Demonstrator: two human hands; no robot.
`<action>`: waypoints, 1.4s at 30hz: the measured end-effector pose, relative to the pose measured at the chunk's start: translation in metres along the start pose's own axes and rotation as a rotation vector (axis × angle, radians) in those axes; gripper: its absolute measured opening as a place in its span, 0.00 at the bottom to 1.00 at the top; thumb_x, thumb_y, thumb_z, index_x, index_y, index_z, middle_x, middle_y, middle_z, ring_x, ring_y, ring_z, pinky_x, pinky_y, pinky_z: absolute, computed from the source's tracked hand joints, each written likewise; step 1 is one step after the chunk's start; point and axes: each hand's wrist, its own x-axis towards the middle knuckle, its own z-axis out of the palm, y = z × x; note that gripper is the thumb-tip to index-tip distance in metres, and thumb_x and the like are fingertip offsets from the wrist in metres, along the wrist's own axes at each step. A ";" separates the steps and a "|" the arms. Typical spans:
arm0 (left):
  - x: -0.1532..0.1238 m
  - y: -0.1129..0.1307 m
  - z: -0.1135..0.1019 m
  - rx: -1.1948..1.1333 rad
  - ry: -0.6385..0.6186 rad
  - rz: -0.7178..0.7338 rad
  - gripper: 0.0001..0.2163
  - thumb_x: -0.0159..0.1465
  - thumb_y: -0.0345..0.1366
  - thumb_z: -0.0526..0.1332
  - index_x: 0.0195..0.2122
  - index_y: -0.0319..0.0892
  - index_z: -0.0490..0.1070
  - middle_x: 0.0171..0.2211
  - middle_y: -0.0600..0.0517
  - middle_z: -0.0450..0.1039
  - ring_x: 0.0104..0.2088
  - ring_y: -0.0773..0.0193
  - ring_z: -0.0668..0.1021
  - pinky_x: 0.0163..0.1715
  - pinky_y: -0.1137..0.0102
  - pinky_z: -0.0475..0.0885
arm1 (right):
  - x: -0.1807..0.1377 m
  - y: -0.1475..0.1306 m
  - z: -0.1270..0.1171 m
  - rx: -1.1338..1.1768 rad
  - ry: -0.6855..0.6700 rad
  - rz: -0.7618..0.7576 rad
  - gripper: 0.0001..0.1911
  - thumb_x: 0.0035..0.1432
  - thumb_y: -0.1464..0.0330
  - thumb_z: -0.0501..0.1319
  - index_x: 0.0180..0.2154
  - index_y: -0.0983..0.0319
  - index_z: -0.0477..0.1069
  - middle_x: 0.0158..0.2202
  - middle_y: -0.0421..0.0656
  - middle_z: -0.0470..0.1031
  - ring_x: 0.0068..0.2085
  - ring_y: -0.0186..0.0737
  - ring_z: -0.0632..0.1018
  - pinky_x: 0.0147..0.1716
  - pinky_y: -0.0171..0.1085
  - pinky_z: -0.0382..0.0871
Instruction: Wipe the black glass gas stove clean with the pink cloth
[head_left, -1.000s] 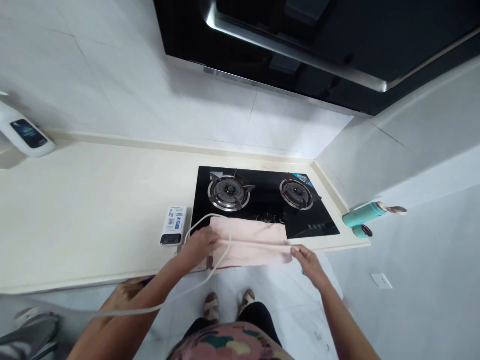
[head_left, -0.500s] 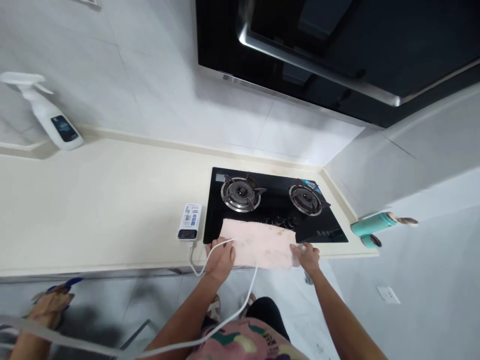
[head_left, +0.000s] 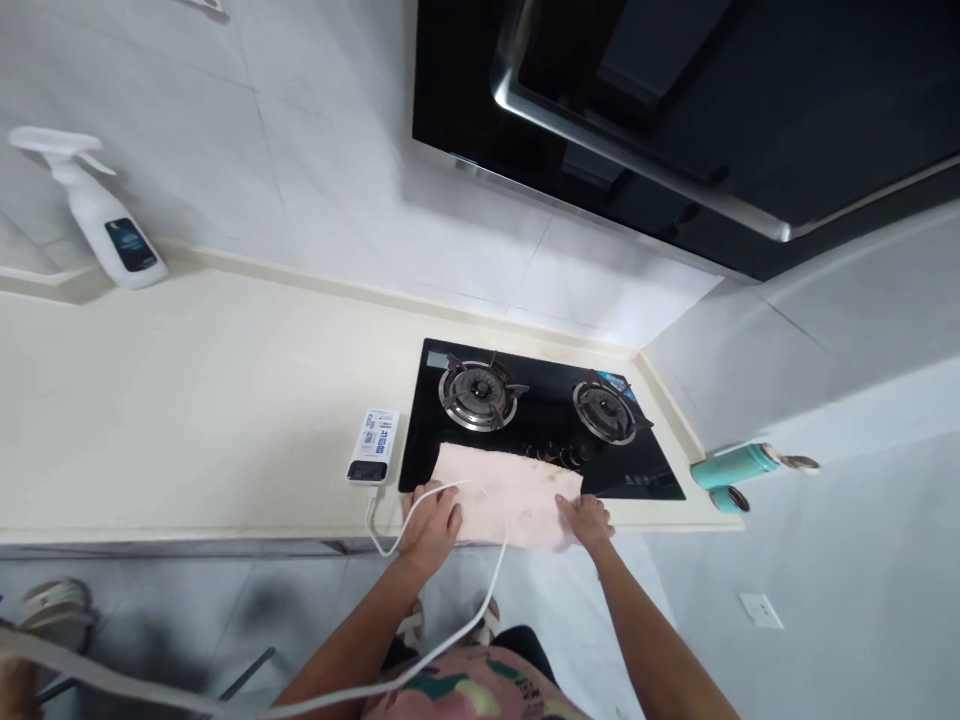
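Observation:
A pale pink cloth (head_left: 510,495) with small brownish stains lies across the front edge of the black gas stove (head_left: 547,405) and the counter, its near side at the counter's edge. My left hand (head_left: 431,530) is closed on the cloth's left side, a white cable (head_left: 450,650) running over its fingers. At the right side my right hand (head_left: 589,518) grips the cloth, thumb on top and the other fingers partly hidden. Just behind the cloth, the stove knobs (head_left: 555,457) are partly covered.
A white power bank (head_left: 373,445) with the cable plugged in lies left of the stove. Farther left stands a white spray bottle (head_left: 105,210). A teal flask (head_left: 735,466) and a teal cup (head_left: 727,499) are at the right end. The black range hood (head_left: 675,120) hangs above.
My right hand has shifted inward along the cloth's right edge. The view has moved slightly. Another person's hand with a blue item at lower left has mostly left view; a shoe shows there now.

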 end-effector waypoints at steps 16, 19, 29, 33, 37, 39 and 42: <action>-0.003 -0.030 0.012 -0.353 0.259 -0.113 0.14 0.72 0.43 0.54 0.45 0.43 0.77 0.45 0.44 0.75 0.46 0.54 0.80 0.48 0.58 0.79 | -0.032 -0.045 -0.043 0.691 -0.061 -0.227 0.20 0.54 0.46 0.60 0.37 0.54 0.65 0.33 0.41 0.75 0.37 0.46 0.78 0.35 0.41 0.74; -0.002 -0.028 0.007 -0.397 0.267 -0.134 0.14 0.73 0.44 0.53 0.46 0.44 0.76 0.45 0.44 0.74 0.46 0.55 0.80 0.48 0.59 0.80 | -0.055 -0.083 -0.031 0.763 -0.202 -0.340 0.23 0.55 0.46 0.63 0.42 0.55 0.69 0.37 0.40 0.77 0.39 0.44 0.79 0.38 0.40 0.75; -0.002 -0.027 -0.001 -0.402 0.317 -0.211 0.16 0.75 0.47 0.51 0.50 0.46 0.73 0.47 0.44 0.76 0.50 0.54 0.80 0.54 0.54 0.80 | -0.082 -0.098 0.034 0.577 -0.228 -0.741 0.21 0.68 0.52 0.58 0.51 0.58 0.76 0.48 0.49 0.79 0.49 0.47 0.80 0.52 0.46 0.76; -0.001 -0.023 0.001 -0.370 0.329 -0.220 0.15 0.73 0.48 0.55 0.50 0.45 0.74 0.47 0.43 0.77 0.51 0.52 0.80 0.54 0.52 0.80 | -0.088 -0.104 0.053 0.266 0.057 -0.985 0.19 0.72 0.61 0.55 0.56 0.58 0.77 0.64 0.52 0.74 0.66 0.52 0.72 0.66 0.53 0.65; -0.001 -0.016 0.002 -0.325 0.355 -0.212 0.17 0.73 0.47 0.54 0.50 0.44 0.76 0.47 0.41 0.77 0.50 0.51 0.80 0.53 0.51 0.80 | -0.101 -0.132 0.073 -0.021 0.038 -1.092 0.26 0.72 0.64 0.57 0.68 0.55 0.69 0.75 0.50 0.60 0.76 0.57 0.58 0.72 0.61 0.51; -0.001 -0.015 0.000 -0.299 0.355 -0.198 0.17 0.74 0.47 0.53 0.49 0.44 0.77 0.46 0.41 0.77 0.49 0.50 0.80 0.52 0.50 0.80 | -0.103 -0.137 0.081 -0.082 -0.018 -1.118 0.29 0.71 0.63 0.60 0.70 0.53 0.66 0.77 0.48 0.56 0.77 0.60 0.54 0.73 0.64 0.48; -0.001 -0.017 -0.007 -0.248 0.335 -0.165 0.17 0.74 0.46 0.54 0.48 0.43 0.78 0.46 0.41 0.77 0.49 0.49 0.80 0.51 0.49 0.80 | -0.096 -0.126 0.085 -0.103 -0.049 -1.176 0.31 0.70 0.61 0.63 0.71 0.50 0.65 0.79 0.46 0.52 0.78 0.61 0.51 0.74 0.65 0.45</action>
